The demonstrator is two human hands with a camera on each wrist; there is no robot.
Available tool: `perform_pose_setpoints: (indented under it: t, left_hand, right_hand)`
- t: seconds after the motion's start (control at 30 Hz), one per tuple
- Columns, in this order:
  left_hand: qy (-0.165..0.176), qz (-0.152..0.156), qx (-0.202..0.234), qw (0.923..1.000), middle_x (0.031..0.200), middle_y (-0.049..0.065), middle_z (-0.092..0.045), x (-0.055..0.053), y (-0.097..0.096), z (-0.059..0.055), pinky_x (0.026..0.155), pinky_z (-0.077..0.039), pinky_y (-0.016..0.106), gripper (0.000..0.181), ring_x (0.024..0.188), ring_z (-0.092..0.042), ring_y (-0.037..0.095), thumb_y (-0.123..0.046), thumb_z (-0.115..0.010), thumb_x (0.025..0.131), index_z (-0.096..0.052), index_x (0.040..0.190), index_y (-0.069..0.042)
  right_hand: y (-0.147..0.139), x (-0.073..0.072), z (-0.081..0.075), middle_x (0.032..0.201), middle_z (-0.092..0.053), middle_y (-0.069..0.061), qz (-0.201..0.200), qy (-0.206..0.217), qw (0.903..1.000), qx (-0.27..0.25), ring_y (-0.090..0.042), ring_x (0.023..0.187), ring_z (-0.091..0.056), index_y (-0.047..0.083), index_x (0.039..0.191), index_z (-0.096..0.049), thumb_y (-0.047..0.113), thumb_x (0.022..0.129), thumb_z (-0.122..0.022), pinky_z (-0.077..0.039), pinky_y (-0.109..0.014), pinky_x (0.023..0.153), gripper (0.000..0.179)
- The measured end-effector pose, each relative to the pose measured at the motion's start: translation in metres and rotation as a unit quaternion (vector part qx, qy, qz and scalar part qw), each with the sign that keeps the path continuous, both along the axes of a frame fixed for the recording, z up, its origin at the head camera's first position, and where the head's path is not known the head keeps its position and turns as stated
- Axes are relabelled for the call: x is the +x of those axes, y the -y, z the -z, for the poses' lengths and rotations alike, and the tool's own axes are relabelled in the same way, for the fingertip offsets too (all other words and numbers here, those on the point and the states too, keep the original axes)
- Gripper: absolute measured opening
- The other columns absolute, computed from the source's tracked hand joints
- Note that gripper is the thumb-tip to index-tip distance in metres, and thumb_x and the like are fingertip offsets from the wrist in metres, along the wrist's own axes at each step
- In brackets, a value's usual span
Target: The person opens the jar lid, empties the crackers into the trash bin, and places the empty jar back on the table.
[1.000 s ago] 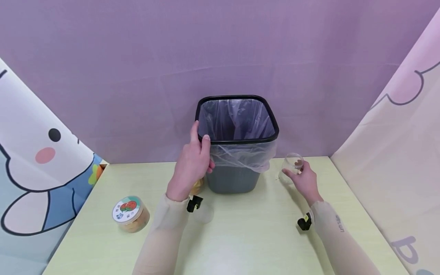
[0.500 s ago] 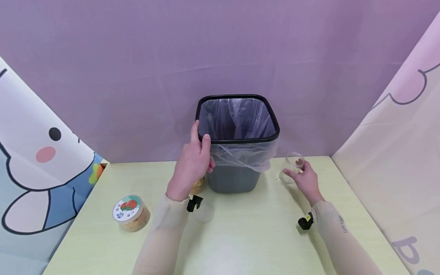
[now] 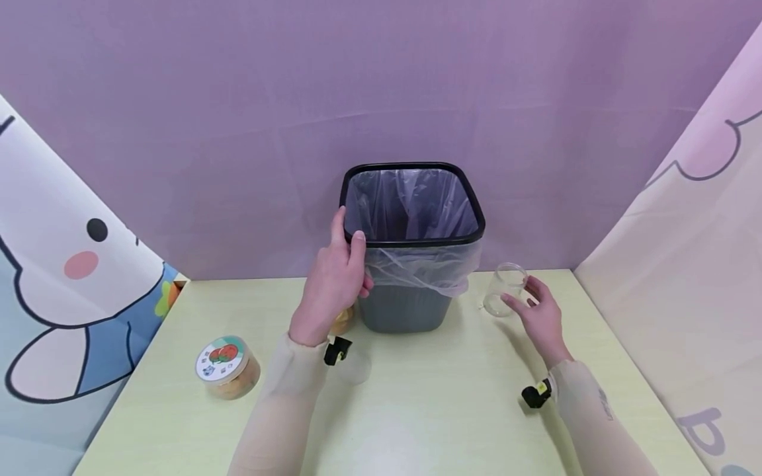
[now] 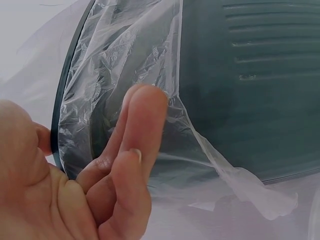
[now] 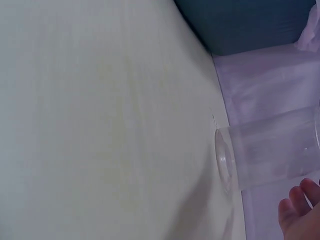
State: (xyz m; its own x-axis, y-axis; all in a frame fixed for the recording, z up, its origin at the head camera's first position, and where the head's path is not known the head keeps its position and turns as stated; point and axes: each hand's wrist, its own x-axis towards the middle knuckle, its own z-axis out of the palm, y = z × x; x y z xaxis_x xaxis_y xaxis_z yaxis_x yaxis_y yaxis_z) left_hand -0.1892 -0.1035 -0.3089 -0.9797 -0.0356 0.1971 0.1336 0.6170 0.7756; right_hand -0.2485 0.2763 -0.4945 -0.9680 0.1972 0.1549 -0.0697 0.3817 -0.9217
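A grey trash can point(image 3: 405, 311) with a black rim and a clear plastic liner point(image 3: 423, 264) stands against the back wall. My left hand point(image 3: 327, 291) holds the rim's front left corner, with thumb and index finger over it. The other fingers point(image 4: 130, 185) are bent outside, beside the liner. At the right stands a clear, empty, upright jar point(image 3: 503, 294) on the table. My right hand point(image 3: 543, 320) is just right of this jar, fingers loosely bent around nothing. In the right wrist view, the fingertips point(image 5: 300, 200) appear apart from the jar wall.
A round tub point(image 3: 228, 373) with a printed lid and tan contents sits at left on the pale table point(image 3: 428, 410). Another item with tan contents point(image 3: 342, 322) is partly hidden behind my left wrist. A faint clear disc point(image 3: 355, 367) lies near it.
My right hand has let go of the clear jar and drawn back slightly to the right. The jar stays in place. My left hand remains on the trash can rim.
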Motion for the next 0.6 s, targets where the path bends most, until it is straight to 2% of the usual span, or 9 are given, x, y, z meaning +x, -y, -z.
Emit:
perform_pose_setpoints:
  t: [0.23, 0.6]
  left_hand:
    - [-0.001, 0.010, 0.011, 0.9999, 0.060, -0.001, -0.065, 0.000, 0.001, 0.001, 0.057, -0.049, 0.040, 0.067, 0.052, -0.066, 0.023, -0.056, -0.025, 0.105, 0.001, 0.160, -0.029]
    - [-0.019, 0.034, 0.046, 0.9982, 0.060, 0.000, -0.066, -0.001, 0.008, 0.006, 0.073, -0.053, 0.041, 0.075, 0.053, -0.067, 0.027, -0.066, -0.029, 0.100, -0.002, 0.160, -0.031]
  right_hand:
    - [-0.004, 0.023, 0.002, 0.155, -0.038, -0.015, 0.015, -0.001, 0.9994, -0.031, -0.033, 0.140, -0.037, 0.003, 0.155, -0.027, 0.030, 0.089, -0.077, -0.032, -0.045, 0.114, 0.087]
    - [0.006, 0.057, 0.004, 0.149, -0.045, -0.016, 0.010, -0.002, 0.9981, -0.060, -0.025, 0.134, -0.044, 0.000, 0.152, -0.033, 0.020, 0.090, -0.076, -0.038, -0.032, 0.109, 0.078]
